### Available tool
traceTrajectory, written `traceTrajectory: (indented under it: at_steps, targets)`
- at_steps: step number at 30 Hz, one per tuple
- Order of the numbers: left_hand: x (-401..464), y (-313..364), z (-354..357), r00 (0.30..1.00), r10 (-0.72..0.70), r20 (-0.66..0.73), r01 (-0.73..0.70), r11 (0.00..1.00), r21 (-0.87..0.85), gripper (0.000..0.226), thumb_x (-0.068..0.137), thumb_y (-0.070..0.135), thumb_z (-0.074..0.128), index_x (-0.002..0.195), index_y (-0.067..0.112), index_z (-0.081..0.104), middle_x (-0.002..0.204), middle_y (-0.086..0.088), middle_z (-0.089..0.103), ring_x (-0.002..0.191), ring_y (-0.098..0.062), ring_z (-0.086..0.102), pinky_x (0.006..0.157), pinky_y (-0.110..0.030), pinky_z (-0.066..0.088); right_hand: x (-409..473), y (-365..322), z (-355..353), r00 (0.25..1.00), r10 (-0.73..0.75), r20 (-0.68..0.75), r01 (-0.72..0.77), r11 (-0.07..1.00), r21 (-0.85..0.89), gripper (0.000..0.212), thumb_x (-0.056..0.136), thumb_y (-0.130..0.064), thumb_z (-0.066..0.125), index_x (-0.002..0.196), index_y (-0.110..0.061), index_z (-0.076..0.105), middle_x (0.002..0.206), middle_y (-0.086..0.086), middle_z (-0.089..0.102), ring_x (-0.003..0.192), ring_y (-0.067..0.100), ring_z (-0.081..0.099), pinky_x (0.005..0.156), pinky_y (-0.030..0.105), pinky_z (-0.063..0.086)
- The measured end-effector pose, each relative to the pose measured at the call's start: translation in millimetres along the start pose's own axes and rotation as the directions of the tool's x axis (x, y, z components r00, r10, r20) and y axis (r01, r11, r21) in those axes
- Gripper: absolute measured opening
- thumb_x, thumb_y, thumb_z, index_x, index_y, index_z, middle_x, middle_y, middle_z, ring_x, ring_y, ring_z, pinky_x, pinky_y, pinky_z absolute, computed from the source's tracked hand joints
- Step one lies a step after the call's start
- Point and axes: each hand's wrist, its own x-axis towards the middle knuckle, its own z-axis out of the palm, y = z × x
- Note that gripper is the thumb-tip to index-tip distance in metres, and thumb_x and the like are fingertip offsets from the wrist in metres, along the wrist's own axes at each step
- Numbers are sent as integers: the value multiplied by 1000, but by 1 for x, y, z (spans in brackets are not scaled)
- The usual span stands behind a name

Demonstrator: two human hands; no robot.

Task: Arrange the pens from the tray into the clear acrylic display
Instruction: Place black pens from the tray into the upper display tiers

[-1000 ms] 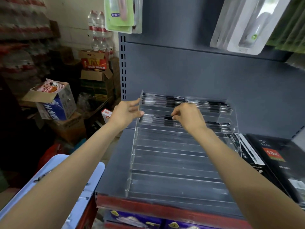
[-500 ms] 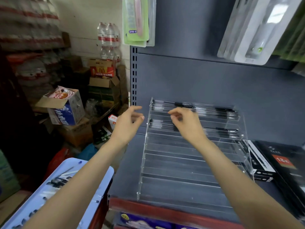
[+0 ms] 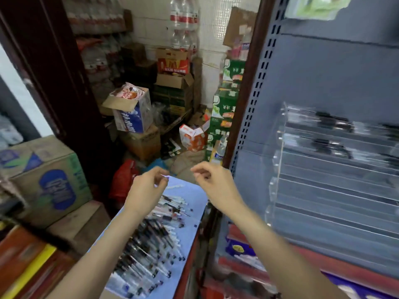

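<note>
A pale blue tray (image 3: 194,195) at the lower middle holds several clear pens with black caps (image 3: 149,244) in a loose heap. My left hand (image 3: 145,188) hovers over the tray's far end, fingers loosely curled and empty. My right hand (image 3: 213,184) hangs beside it above the tray's right corner, fingers also loosely curled, holding nothing. The clear acrylic display (image 3: 336,178) stands on the grey shelf at the right, blurred. Its two top tiers hold pens (image 3: 332,134); the lower tiers show none.
The grey shelf unit's perforated upright (image 3: 252,117) runs between tray and display. Cardboard boxes (image 3: 45,182) stand at the left, and more boxes (image 3: 131,113) and bottled water are piled behind. Red and purple packaged goods (image 3: 241,251) lie below the shelf.
Both hands left the display's upper tiers and swung left and down over the tray. The view turned left, bringing the tray of pens into sight.
</note>
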Motion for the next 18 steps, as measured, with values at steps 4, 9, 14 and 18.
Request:
traceTrajectory:
  at_steps: [4, 9, 14, 18]
  targets:
    - [-14, -71, -13, 996, -62, 69, 59, 998, 33, 19, 89, 2, 54, 104, 5, 66, 106, -11, 68, 100, -26, 62, 78, -20, 38, -1, 3, 82, 985, 112, 134, -110, 994, -19, 24, 97, -11, 48, 115, -10, 63, 118, 6, 63, 103, 18, 59, 88, 19, 43]
    - [-34, -139, -7, 962, -111, 248, 80, 988, 129, 27, 93, 3, 49, 116, 6, 61, 124, -13, 60, 116, -28, 53, 92, -22, 36, -7, 30, 154, 910, 321, 262, -269, 939, -215, 25, 96, -11, 47, 116, -6, 61, 118, 13, 62, 105, 28, 60, 92, 41, 48]
    - [-42, -172, 16, 897, -34, 440, -93, 960, 264, 38, 97, 10, 44, 135, 16, 47, 144, -6, 43, 130, -25, 41, 105, -37, 37, -20, 51, 189, 854, 435, 286, -340, 882, -327, 25, 94, -15, 52, 114, -1, 57, 107, 19, 64, 91, 30, 62, 79, 40, 52]
    - [-36, -182, 30, 880, 38, 473, -239, 897, 372, 44, 99, 15, 40, 142, 25, 36, 153, 2, 28, 140, -21, 26, 106, -38, 33, -18, 55, 197, 839, 467, 279, -360, 861, -359, 32, 92, -17, 59, 122, -7, 54, 112, 13, 64, 100, 27, 61, 84, 40, 53]
